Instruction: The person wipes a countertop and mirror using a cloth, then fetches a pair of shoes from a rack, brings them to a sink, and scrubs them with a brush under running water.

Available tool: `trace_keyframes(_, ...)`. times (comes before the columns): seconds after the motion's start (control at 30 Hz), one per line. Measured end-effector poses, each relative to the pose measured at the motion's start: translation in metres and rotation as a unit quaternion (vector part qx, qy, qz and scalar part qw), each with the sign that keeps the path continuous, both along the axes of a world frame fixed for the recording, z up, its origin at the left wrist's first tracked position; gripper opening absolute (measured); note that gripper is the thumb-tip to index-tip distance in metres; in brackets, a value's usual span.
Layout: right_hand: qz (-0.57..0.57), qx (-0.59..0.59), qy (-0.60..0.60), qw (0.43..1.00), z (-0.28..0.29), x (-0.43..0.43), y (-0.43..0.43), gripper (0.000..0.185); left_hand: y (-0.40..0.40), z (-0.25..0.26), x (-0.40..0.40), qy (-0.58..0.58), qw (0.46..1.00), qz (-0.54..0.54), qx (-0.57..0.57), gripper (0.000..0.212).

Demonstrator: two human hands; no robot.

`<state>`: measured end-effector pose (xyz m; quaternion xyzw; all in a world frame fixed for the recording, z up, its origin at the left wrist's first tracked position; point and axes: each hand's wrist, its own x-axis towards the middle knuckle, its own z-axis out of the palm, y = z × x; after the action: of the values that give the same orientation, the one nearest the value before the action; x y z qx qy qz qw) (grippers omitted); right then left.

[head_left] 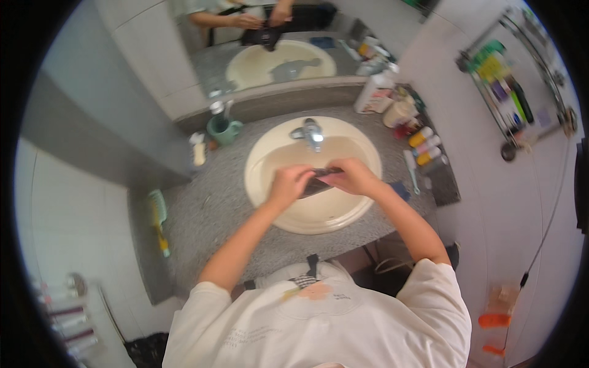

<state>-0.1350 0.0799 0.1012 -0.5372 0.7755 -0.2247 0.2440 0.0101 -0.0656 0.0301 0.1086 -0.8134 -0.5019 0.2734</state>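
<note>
Over the cream oval washbasin (257, 175), both hands hold a small dark cloth-like item (315, 186) that hangs down between them. My left hand (292, 181) grips its left part with thumb and fingers. My right hand (347, 175) holds the right end, where something pink shows beside the fingers. The exact kind of item cannot be told. Just beyond the hands stands the chrome faucet (312, 133) at the back of the basin. The mirror (285, 64) above reflects the hands and the dark item.
A green mug (224, 131) and a pale brush (199, 152) are at the left back of the grey counter (202, 207). A white bottle (375, 94), jars and a toothbrush (412, 171) stand or lie at right. A blue cloth (400, 190) lies beside the basin. A comb (158, 207) is far left.
</note>
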Motion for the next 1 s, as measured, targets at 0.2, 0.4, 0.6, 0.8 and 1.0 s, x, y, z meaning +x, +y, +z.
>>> trace_keyframes(0.2, 0.080, -0.012, -0.038, 0.996, -0.032, 0.012, -0.061, 0.045, 0.028, -0.067, 0.034, -0.007, 0.999, 0.010, -0.046, 0.012)
trace_keyframes(0.4, 0.218, 0.024, 0.046, 0.974, -0.112, 0.107, -0.207, 0.030, 0.026, -0.095, 0.047, -0.060, 0.998, 0.009, 0.018, 0.022)
trace_keyframes(0.6, 0.203, 0.076, 0.118, 0.969, -0.185, 0.190, -0.292, 0.026, 0.054, -0.134, 0.060, 0.076, 0.932, -0.020, 0.354, 0.028)
trace_keyframes(0.8, 0.160, 0.047, -0.008, 0.986, -0.238, 0.188, -0.307, 0.012, 0.066, -0.153, 0.045, 0.055, 0.931, -0.114, 0.342, 0.032)
trace_keyframes(1.0, 0.019, -0.048, -0.186, 0.981, -0.159, 0.144, -0.275, 0.015, 0.038, -0.097, 0.050, 0.028, 0.993, -0.112, 0.021, 0.032)
